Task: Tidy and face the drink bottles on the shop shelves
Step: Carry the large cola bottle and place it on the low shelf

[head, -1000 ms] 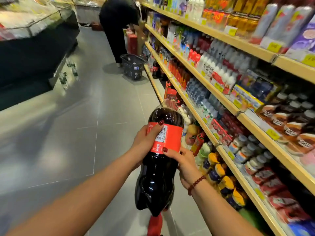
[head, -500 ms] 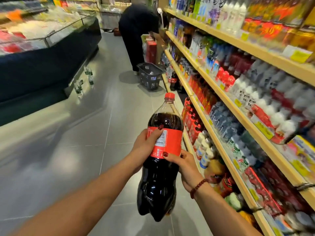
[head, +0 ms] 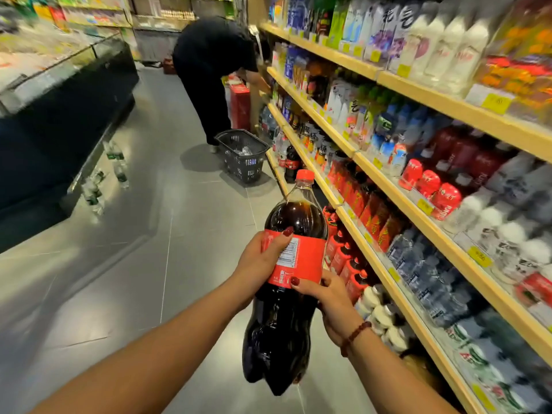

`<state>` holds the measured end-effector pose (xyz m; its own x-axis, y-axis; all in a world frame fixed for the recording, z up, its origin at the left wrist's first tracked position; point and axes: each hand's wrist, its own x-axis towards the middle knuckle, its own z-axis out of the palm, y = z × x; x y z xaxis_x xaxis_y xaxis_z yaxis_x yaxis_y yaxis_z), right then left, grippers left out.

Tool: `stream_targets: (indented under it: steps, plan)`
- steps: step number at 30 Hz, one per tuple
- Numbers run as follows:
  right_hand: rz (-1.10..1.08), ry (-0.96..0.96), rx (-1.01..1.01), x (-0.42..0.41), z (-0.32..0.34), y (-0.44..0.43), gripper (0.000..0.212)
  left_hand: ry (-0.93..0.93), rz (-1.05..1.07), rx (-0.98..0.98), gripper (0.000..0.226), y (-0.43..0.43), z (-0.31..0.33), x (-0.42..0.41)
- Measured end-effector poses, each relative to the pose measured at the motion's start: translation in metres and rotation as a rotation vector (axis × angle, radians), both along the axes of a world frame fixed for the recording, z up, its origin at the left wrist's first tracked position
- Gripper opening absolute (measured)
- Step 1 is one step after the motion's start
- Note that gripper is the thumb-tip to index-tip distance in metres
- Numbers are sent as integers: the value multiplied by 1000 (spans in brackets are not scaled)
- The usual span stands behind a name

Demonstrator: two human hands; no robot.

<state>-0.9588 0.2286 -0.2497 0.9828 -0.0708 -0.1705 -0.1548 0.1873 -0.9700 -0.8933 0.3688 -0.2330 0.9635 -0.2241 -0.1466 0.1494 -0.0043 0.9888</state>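
left grip [head: 263,264] still wrapped round bottle [head: 277,333] label | right grip [head: 331,303] still clasps it lower down | bottle upright over floor [head: 149,264], left of shelves [head: 448,104], as before | basket [head: 243,158] and person [head: 209,70] now lower in view

The left forearm [head: 149,363] and right forearm [head: 397,380] are bare as far as they show. The left grip [head: 257,264] and right grip [head: 331,300] wear glossy dark red nail polish [head: 288,231]. A reddish-brown beaded bracelet [head: 355,336] circles the right wrist.
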Motion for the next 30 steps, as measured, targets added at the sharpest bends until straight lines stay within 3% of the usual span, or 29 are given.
stream_targets:
  steps: [9,15,26,30]
  plan:
    - [12,5,15,195,-19,-18,41,21,-11,13,30,-14,-14,194]
    - [66,31,38,335,-21,-37,59,4,8,0,63,-31,-14,328]
    - [-16,65,37,546,-34,-40,40,-13,-71,-28,29,-39,-27,549]
    - [-105,61,56,621,-40,-30,51,3,-169,16,41,-39,-37,641]
